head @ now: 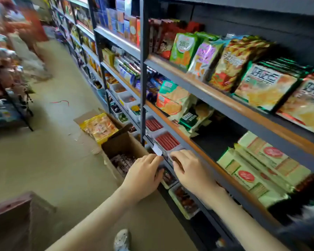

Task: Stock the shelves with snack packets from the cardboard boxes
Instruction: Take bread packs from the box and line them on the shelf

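- Head view: both hands low, just past 6 o'clock of centre, at the front of a low tier of the shelves (143, 87).
- Right hand (188, 173) at 5 o'clock of centre, fingers curled down over dark brown packets (177, 163), gripping them at the tier's front edge.
- Left hand (143, 175) at 9 o'clock of the right, close beside it, fingers bent toward the same edge; cannot tell whether anything held.
- White tag (157, 150) at 12 o'clock of the left fingertips, just beside them.
- Clear tray (170, 148) of red sausages (167, 141) at 11 o'clock of the right hand, just beyond its fingertips.
- Open box (121, 142) on the floor (62, 160) at 10 o'clock of the left hand, against the shelves; loose packs (122, 163), dark, lying inside.
- Rear box (91, 115) at 11 o'clock of that one, touching it, filled with yellow bags (100, 125).
- Biscuit and crisp bags filling the upper tiers from 12 to 3 o'clock.
- Shoe (122, 240) at 6 o'clock, bottom edge of frame.
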The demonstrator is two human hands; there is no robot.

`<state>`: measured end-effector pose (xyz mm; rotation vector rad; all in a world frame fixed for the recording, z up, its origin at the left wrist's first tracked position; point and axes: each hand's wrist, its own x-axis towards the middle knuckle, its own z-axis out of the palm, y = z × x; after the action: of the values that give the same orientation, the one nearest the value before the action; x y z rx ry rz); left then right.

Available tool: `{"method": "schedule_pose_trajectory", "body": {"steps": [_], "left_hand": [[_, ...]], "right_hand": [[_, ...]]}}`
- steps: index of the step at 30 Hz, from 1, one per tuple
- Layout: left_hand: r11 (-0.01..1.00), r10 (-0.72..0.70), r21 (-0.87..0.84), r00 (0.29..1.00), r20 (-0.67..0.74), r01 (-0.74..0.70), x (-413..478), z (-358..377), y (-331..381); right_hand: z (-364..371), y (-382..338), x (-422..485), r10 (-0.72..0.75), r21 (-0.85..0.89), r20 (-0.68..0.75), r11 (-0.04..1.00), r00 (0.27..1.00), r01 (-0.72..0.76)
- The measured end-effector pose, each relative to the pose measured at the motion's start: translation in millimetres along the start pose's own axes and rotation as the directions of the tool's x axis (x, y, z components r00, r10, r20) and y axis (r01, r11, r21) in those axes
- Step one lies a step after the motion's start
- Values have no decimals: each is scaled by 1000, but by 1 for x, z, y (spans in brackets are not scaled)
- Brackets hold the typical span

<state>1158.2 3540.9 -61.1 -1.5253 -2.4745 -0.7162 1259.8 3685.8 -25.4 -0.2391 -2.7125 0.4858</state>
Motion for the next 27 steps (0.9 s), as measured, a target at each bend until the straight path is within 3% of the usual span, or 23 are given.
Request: {"method": "schedule_pose_trajectory", "body": {"steps": [5,9,16,23,27], "left_hand": [[962,-265,85,962,69,259,-15,26,-160],[916,-387,177,909,152,360,-12,47,-275],[898,-437,211,834,338,385,18,110,-391],[839,-545,256,728,417,481,47,214,-491],[845,-528,316,760,379,430,62,288,-556]], "right_hand": [[122,3,97,26,-9,159,1000,987,-25],[225,10,170,115,-13,325,993,939,-117],[336,35,239,234,-48,509,969,828,-244],[458,103,288,339,-139,619,935,708,-327],[551,151,312,342,-208,684,938,644,-277]]}}
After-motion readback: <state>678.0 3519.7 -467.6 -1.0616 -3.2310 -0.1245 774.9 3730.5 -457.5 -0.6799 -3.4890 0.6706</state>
